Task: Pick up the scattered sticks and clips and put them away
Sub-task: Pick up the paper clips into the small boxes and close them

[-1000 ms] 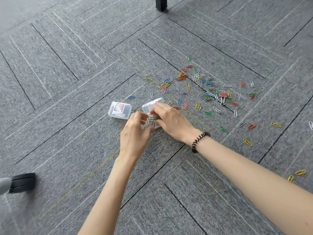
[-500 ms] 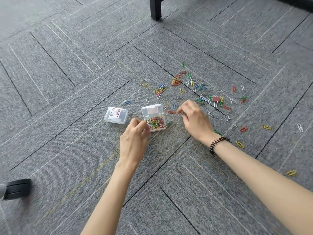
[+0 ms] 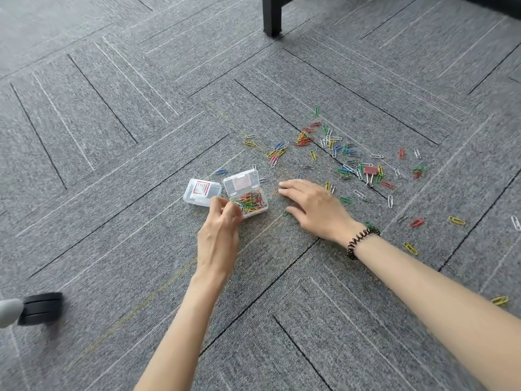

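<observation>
A grey carpet-tile floor (image 3: 118,114) laid in a herringbone pattern fills the view, with a black furniture leg (image 3: 272,16) at the top centre and a chair caster (image 3: 42,308) at the lower left edge. Half a second ago the right hand (image 3: 317,208) was curled, with its fingertips bunched over clips just right of the box; now its fingers are stretched out and slightly spread, palm down against the carpet, reaching left toward the box without touching it. It grasps nothing that can be seen, and whatever lies under the palm is hidden. A dark coiled hair tie (image 3: 362,240) circles its wrist. The left hand (image 3: 222,225) has kept its place: its fingers are curled and pinch the near left corner of the open box (image 3: 253,206), which sits left of centre with its lid tipped back and a heap of coloured clips inside. A closed box (image 3: 200,192) with a red label lies just beside it on the left. The loose paper clips (image 3: 334,149) stay scattered across the carpet to the upper right and right of the hands, with a red binder clip (image 3: 370,171) among them.
</observation>
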{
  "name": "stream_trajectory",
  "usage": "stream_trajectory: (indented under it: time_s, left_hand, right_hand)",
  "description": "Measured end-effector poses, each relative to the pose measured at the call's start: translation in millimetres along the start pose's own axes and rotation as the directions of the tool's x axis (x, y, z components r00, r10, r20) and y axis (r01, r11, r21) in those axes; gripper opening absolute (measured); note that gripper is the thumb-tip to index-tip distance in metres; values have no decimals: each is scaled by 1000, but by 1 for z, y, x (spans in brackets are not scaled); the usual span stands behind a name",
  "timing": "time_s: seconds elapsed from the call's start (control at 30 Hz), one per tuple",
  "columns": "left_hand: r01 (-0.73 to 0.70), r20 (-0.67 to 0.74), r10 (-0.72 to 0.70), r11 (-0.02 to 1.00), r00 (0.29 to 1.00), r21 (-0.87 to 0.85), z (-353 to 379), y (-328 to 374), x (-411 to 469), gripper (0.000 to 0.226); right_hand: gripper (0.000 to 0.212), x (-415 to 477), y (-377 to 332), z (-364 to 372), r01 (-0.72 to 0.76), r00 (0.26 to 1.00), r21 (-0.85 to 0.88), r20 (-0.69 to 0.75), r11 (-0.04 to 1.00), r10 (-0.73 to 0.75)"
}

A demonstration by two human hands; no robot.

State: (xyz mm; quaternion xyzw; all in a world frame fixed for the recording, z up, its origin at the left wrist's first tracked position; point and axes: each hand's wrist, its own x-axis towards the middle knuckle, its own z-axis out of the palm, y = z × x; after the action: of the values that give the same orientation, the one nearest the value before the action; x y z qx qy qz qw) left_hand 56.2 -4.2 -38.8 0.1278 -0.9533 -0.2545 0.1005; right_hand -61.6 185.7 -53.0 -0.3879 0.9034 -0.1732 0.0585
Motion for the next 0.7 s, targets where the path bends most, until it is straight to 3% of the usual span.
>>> stream_trajectory:
  time_s: [0.2, 0.33, 0.5, 0.63, 0.7]
  left_hand:
    - [-4, 10, 4, 1000, 1000, 14, 5, 0, 0, 3]
    - [-1, 15, 1, 1000, 1000, 17, 5, -1, -3, 2]
    - [-16, 28, 16, 1000, 999, 8, 2, -1, -5, 2]
    - [-33, 35, 33, 999, 999, -11, 2, -1, -5, 2]
    - [-53, 33, 53, 998, 998, -17, 3, 2, -6, 4]
  right_hand:
    - [15, -11, -1, 8, 75, 987, -19, -144, 997, -76]
    - [25, -12, -11, 5, 155, 971, -119, -164, 981, -173]
    - [31, -15, -12, 2, 324, 933, -226, -86, 919, -350]
    - [32, -10, -12, 3, 350, 927, -241, -48, 905, -371]
    - [32, -10, -11, 1, 324, 931, -194, -108, 926, -349]
